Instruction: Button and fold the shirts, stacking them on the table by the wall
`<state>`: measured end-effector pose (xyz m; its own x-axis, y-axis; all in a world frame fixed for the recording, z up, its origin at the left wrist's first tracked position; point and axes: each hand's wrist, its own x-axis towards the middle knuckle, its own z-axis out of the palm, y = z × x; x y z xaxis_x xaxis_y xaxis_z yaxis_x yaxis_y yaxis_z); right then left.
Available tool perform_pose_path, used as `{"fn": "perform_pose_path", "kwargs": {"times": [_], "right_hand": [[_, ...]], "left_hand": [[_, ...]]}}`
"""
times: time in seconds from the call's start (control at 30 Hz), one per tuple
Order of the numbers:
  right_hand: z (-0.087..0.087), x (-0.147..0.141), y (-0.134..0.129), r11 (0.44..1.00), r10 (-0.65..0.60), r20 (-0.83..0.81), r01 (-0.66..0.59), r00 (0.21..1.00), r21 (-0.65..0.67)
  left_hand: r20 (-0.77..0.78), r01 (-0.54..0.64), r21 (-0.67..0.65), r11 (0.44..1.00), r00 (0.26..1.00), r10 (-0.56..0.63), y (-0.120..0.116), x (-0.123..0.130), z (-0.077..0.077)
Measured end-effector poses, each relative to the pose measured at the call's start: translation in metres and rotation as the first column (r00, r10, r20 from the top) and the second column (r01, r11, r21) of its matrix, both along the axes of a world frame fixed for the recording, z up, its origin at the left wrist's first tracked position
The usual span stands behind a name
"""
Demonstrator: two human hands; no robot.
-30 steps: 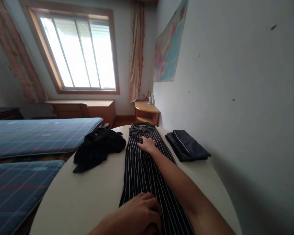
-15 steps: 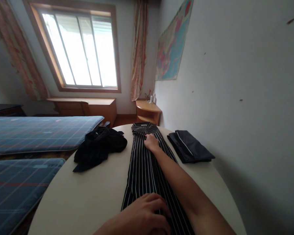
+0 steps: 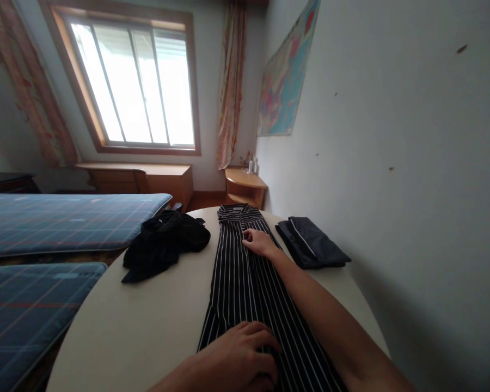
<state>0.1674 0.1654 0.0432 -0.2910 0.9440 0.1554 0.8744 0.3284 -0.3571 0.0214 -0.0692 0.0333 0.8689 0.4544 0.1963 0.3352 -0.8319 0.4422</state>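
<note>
A black shirt with white stripes (image 3: 232, 283) lies lengthwise on the round cream table (image 3: 147, 321), its collar at the far edge. Near the upper part of the shirt, my right hand (image 3: 259, 242) has its thumb and fingers curled together on the fabric, pinching it. My left hand (image 3: 245, 354) rests on the lower part at the bottom of the view, fingers bent and slightly apart; the tips are partly hidden, so any hold on the cloth cannot be made out.
A crumpled black garment (image 3: 167, 242) lies left on the table, a folded dark garment (image 3: 312, 242) on the right. Plaid mattresses (image 3: 73, 220) are at the left. Beyond stand a desk (image 3: 163, 171) and a corner shelf (image 3: 245, 177). A wall is close on the right.
My right hand has shifted slightly right and toward me, and the striped cloth under it has spread a little to the right. My left hand has barely moved.
</note>
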Motion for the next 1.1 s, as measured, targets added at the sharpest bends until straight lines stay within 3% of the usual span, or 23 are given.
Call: {"fn": "perform_pose_path", "kwargs": {"times": [0.17, 0.3, 0.47, 0.57, 0.67, 0.73, 0.83, 0.9, 1.1], "right_hand": [[-0.006, 0.007, -0.012, 0.991, 0.071, -0.070, -0.062, 0.995, 0.121], [-0.014, 0.008, -0.023, 0.974, 0.093, -0.091, -0.072, 0.991, 0.217], [-0.017, 0.002, -0.050, 0.934, 0.154, 0.016, -0.151, 0.988, 0.325], [-0.011, -0.006, -0.077, 0.895, 0.244, 0.105, -0.266, 0.964, 0.359], [0.000, -0.016, -0.114, 0.779, 0.506, 0.193, -0.541, 0.841, 0.316], [0.007, -0.022, -0.140, 0.612, 0.709, 0.243, -0.749, 0.662, 0.254], [0.010, -0.030, -0.174, 0.383, 0.841, 0.319, -0.897, 0.437, 0.219], [0.008, -0.034, -0.189, 0.328, 0.833, 0.394, -0.920, 0.389, 0.213], [-0.009, -0.047, -0.206, 0.315, 0.727, 0.528, -0.897, 0.439, 0.312]], "left_hand": [[0.021, -0.077, 0.004, 0.997, 0.997, 0.077, -0.006, 0.003, 0.008], [-0.029, -0.263, 0.045, 0.964, 0.964, 0.264, 0.002, -0.008, 0.005], [0.096, -0.601, 0.081, 0.795, 0.799, 0.594, 0.043, -0.046, -0.017], [0.168, -0.692, 0.027, 0.721, 0.714, 0.679, 0.073, -0.076, -0.030], [0.218, -0.678, 0.005, 0.735, 0.718, 0.661, 0.094, -0.097, -0.041], [0.233, -0.670, -0.012, 0.742, 0.720, 0.654, 0.102, -0.102, -0.046], [0.248, -0.659, -0.013, 0.752, 0.727, 0.641, 0.108, -0.101, -0.052], [0.253, -0.654, 0.003, 0.756, 0.732, 0.632, 0.108, -0.098, -0.052], [0.236, -0.716, 0.050, 0.696, 0.686, 0.688, 0.105, -0.093, -0.049]]}}
